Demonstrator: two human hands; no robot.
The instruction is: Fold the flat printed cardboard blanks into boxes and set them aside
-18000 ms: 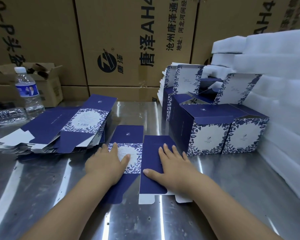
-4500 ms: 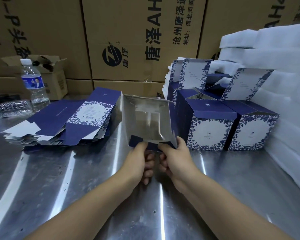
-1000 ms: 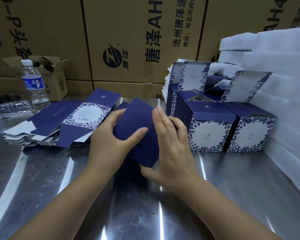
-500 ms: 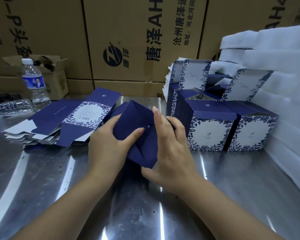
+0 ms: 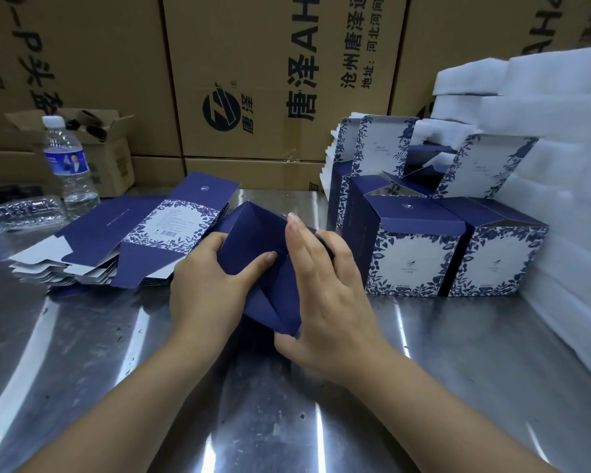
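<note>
Half-folded box (image 5: pixel 249 233) gripped by left hand (image 5: pixel 205 291), right hand (image 5: pixel 328 302).

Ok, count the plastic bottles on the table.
2. The upright bottle stands far left, before the small open carton; the crushed bottle lies on its side left of it.

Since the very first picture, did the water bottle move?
No. The water bottle stands where it did, in front of the small open carton and left of the stack of flat blanks.
</note>
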